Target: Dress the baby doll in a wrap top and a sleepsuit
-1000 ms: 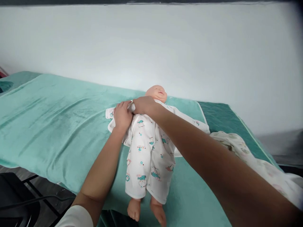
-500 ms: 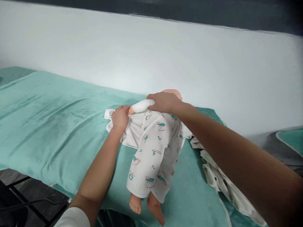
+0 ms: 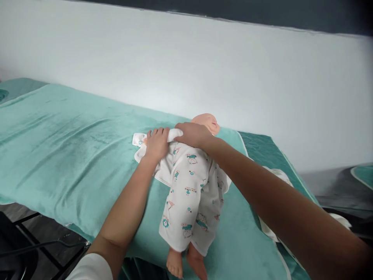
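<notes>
A baby doll [image 3: 205, 120] lies on its back on a teal cover, its head away from me and turned to the right. It wears white printed trousers [image 3: 188, 194], with both bare feet showing. A white shirt [image 3: 164, 171] is spread out beneath it, and one sleeve [image 3: 139, 139] sticks out to the left. My left hand [image 3: 158, 144] is closed round the lower part of the doll's arm, by that sleeve. My right hand [image 3: 194, 134] grips the white upper arm [image 3: 175, 134] near the shoulder, hiding most of the chest.
The teal cover [image 3: 72, 155] stretches over the bed to the left, with soft folds. A white wall [image 3: 175, 70] runs behind it. Crumpled whitish cloth [image 3: 268, 229] lies at the right, partly behind my forearm. A black cable [image 3: 43, 244] and dark frame are at lower left.
My left hand has moved right and up the doll's arm, closer to my right hand. Less of the white upper arm shows. The doll's head has shifted left, with more of it visible.
</notes>
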The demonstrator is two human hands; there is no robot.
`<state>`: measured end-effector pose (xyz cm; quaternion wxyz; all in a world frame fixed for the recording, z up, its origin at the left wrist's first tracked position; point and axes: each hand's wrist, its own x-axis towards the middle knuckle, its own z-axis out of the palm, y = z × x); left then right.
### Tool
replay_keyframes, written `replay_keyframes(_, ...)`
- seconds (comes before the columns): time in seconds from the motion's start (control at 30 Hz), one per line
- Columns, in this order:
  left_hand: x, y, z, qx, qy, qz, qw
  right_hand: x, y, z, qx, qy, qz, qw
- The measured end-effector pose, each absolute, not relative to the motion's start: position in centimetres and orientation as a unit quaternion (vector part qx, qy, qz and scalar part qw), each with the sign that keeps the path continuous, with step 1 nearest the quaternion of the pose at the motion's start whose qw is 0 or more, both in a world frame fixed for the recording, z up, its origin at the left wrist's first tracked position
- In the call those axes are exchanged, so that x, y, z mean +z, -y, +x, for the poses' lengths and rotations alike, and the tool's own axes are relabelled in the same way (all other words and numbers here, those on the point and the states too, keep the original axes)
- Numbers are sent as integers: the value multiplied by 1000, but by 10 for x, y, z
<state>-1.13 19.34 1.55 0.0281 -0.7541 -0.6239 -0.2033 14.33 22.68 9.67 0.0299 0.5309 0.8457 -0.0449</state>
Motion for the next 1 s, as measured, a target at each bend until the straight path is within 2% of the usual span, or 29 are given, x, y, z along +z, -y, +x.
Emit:
replay_keyframes(0.13,16,-194,-10,-191,616,-764,21,95,-218,158,-105,-830,543,-72)
replay_keyframes(0.33,15,-190,-17,-186,693,-696,33,69,-190,206,-157,-706,604,-336)
replay_keyframes(0.47,14,-190,-19,-181,705,-685,41,32,-181,233,-173,-615,638,-430)
replay_keyframes(0.67,11,-195,-16,-158,697,-697,61,3,-183,241,-170,-575,634,-488)
replay_keyframes(1.0,15,-191,3,-178,687,-702,66,2,-195,261,-128,-610,653,-431)
